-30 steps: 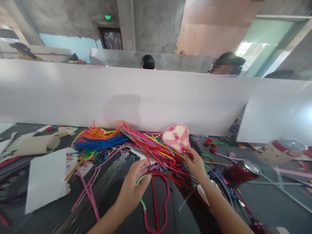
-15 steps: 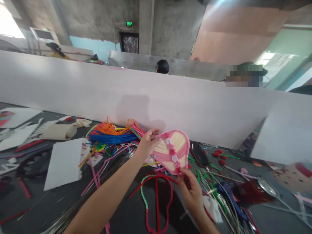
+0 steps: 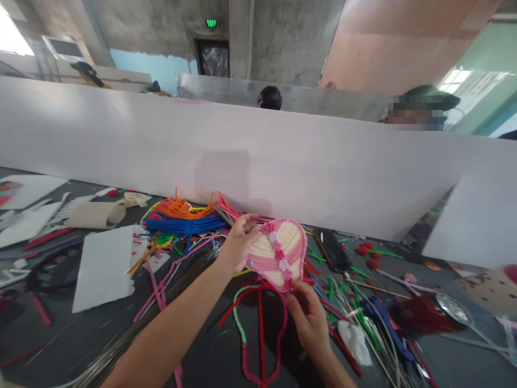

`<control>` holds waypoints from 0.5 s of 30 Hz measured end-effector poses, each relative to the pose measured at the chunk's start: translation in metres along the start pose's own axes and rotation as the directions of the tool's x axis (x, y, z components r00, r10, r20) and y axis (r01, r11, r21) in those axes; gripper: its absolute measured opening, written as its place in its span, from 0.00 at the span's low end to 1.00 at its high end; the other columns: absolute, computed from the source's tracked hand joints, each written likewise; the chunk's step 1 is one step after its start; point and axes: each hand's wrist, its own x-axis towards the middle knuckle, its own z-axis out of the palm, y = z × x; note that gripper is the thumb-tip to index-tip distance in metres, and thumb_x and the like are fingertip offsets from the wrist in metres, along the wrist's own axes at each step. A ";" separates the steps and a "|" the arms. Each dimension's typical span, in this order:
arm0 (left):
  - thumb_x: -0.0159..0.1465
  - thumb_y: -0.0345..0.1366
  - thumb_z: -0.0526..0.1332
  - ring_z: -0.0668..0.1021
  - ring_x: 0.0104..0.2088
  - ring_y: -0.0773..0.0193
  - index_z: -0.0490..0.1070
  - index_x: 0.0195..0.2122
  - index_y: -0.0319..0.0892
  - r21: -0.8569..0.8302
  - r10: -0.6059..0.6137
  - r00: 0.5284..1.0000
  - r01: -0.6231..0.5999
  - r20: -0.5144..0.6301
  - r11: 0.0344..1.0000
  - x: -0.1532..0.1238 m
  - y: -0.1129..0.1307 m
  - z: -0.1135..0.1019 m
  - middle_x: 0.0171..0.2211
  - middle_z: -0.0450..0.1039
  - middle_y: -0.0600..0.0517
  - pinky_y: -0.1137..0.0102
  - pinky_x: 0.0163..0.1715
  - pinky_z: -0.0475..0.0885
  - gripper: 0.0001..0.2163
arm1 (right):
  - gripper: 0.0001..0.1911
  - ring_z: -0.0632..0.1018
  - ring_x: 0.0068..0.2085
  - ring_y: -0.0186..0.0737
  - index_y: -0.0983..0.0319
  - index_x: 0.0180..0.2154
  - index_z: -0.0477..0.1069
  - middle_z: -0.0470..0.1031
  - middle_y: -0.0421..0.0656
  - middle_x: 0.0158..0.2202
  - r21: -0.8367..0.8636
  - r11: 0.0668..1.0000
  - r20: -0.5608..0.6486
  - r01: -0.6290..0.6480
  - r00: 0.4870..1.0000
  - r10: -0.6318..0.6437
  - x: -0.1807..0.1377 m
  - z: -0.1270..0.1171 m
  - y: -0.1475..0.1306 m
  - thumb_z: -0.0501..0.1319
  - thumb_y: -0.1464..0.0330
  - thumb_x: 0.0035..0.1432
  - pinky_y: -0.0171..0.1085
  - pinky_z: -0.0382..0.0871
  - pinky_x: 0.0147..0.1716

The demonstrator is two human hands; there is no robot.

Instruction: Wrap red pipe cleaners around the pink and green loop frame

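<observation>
Between my hands is a heart-shaped craft piece (image 3: 297, 249) in cream and pink, edged in pink, with a diagonal row of small pink and red flowers. My left hand (image 3: 241, 242) grips its left edge, thumb over the front. At its lower edge, my right hand (image 3: 307, 310) pinches the rim between thumb and fingers. The heart is held tilted above the table. Just below it lies a loop of red and mint-green pipe cleaner (image 3: 243, 328) with a straight red strip through its middle.
Orange and blue pipe cleaners (image 3: 186, 226) are heaped behind my left hand. White card (image 3: 103, 269) and a cardboard roll (image 3: 95, 214) lie left. Rightward are a phone (image 3: 336, 252), blue-handled tool (image 3: 383, 328), and red can (image 3: 430, 314). A white partition (image 3: 258, 156) stands behind; people sit beyond.
The heart and both hands have shifted slightly left in view, and the heart is turned a little. Both hands keep their hold. The camera view has also shifted slightly.
</observation>
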 end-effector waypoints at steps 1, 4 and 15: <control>0.47 0.29 0.67 0.74 0.25 0.70 0.65 0.42 0.41 0.005 0.002 1.000 -0.002 0.001 1.000 0.001 -0.001 0.000 0.26 0.70 0.59 0.75 0.28 0.67 0.21 | 0.11 0.76 0.39 0.40 0.62 0.44 0.68 0.74 0.47 0.40 -0.004 1.000 0.002 -0.002 1.000 0.002 0.000 0.000 0.001 0.57 0.67 0.59 0.39 0.73 0.37; 0.48 0.29 0.67 0.75 0.28 0.68 0.65 0.42 0.41 0.013 -0.026 0.999 0.025 0.035 1.000 0.000 -0.006 -0.003 0.32 0.73 0.55 0.74 0.29 0.68 0.20 | 0.12 0.76 0.39 0.41 0.62 0.44 0.68 0.74 0.47 0.40 -0.025 1.000 -0.014 -0.004 1.000 0.004 0.002 -0.003 0.003 0.57 0.67 0.58 0.40 0.72 0.38; 0.51 0.39 0.68 0.75 0.38 0.63 0.69 0.38 0.39 0.157 -0.243 0.961 0.222 0.133 0.962 -0.026 -0.036 -0.021 0.35 0.72 0.51 0.65 0.41 0.71 0.16 | 0.21 0.72 0.31 0.38 0.62 0.47 0.68 0.72 0.44 0.35 0.066 0.952 -0.159 -0.300 0.939 0.306 0.021 -0.030 0.001 0.61 0.59 0.53 0.36 0.67 0.28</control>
